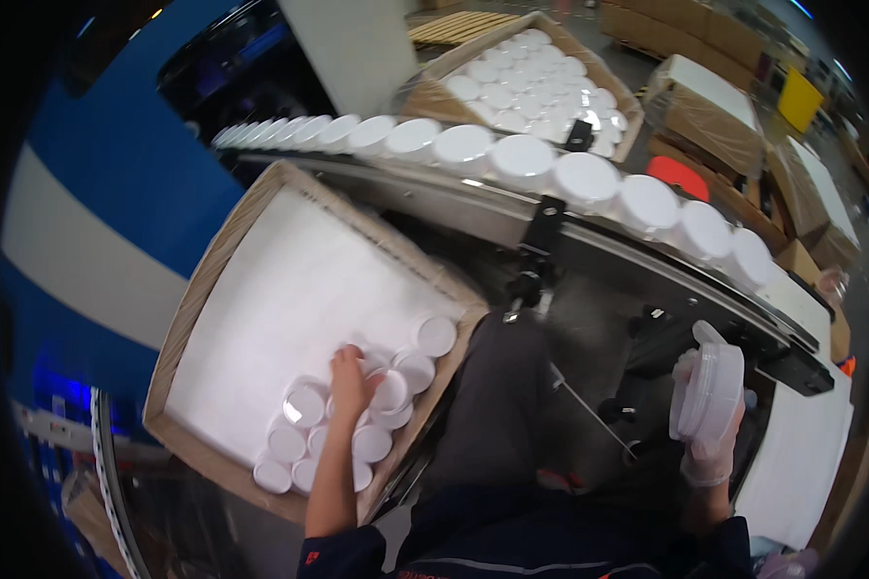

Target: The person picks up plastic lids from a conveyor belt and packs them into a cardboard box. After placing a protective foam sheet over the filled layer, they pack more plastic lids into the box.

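Note:
Inside a large cardboard box on my left, several round white-lidded jars are grouped at the near right side on a white sheet. My left hand reaches in among them, fingers curled around a white-lidded jar; part of its grip is hidden. On the right, my gloved right hand is closed around a translucent round plastic container, held up beside the conveyor's near side. A thin tab sticks up at its top; whether it is one piece or several stacked, I cannot tell.
A curved conveyor carries a row of white-lidded jars across in front of me. Beyond it stands another cardboard box filled with such jars. A black bracket juts from the rail. Blue machinery is at left.

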A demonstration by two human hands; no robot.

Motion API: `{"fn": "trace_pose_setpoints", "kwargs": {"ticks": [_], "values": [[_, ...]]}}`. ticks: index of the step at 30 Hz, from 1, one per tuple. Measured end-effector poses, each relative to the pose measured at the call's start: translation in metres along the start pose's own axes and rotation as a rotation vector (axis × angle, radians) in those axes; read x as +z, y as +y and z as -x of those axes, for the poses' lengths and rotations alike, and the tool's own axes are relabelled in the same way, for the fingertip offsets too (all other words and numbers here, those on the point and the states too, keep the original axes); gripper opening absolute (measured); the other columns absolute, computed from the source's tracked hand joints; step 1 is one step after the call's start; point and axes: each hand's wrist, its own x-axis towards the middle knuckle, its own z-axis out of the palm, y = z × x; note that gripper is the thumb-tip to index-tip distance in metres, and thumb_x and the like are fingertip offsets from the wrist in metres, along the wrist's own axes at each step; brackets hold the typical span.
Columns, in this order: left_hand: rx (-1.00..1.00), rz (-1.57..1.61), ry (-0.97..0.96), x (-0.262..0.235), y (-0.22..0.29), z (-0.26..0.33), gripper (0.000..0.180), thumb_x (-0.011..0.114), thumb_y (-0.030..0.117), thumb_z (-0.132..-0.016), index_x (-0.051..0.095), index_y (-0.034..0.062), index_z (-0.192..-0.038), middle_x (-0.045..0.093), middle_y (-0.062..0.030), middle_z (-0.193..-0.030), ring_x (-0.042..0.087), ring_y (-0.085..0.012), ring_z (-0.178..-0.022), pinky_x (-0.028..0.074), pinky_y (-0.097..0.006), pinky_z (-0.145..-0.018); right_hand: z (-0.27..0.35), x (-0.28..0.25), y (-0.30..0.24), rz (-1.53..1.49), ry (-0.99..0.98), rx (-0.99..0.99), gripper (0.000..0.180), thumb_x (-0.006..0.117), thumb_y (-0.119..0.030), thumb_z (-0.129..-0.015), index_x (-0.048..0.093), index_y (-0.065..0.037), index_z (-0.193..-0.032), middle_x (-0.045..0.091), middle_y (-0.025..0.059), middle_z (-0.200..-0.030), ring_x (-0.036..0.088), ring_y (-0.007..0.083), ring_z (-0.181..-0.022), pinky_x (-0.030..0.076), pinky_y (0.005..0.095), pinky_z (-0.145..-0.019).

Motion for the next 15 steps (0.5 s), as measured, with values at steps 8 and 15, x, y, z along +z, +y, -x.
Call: {"fn": "trace_pose_setpoints", "kwargs": {"ticks": [8, 15], "values": [[-0.052, -0.179, -0.175, -0.004, -0.067, -0.016, 0.081, 0.079, 0.022, -0.055, 0.036, -0.0036, -0.119, 0.045, -0.023, -0.109, 0.045, -0.038, -0.102, 0.041, -0.044, -0.083, -0.088, -0.082, -0.041, 0.757, 0.327, -0.322, 0.083, 0.071, -0.032, -0.051, 0.042, 0.0, -0.123, 0.052, 0.0123, -0.113, 0.05, 0.0244, -0.105, 0.038, 0.0335, -0.09], [0.118, -0.195, -0.095, 0.001, -0.003, 0.006, 0.059, 0.067, 0.008, -0.066, 0.037, -0.0024, -0.117, 0.046, -0.021, -0.103, 0.049, -0.0388, -0.091, 0.043, -0.042, -0.074, -0.142, -0.159, -0.021, 1.342, -0.023, -0.189, 0.076, 0.072, -0.041, -0.054, 0.05, -0.003, -0.115, 0.054, 0.0183, -0.109, 0.052, 0.033, -0.099, 0.041, 0.0387, -0.086]]}}
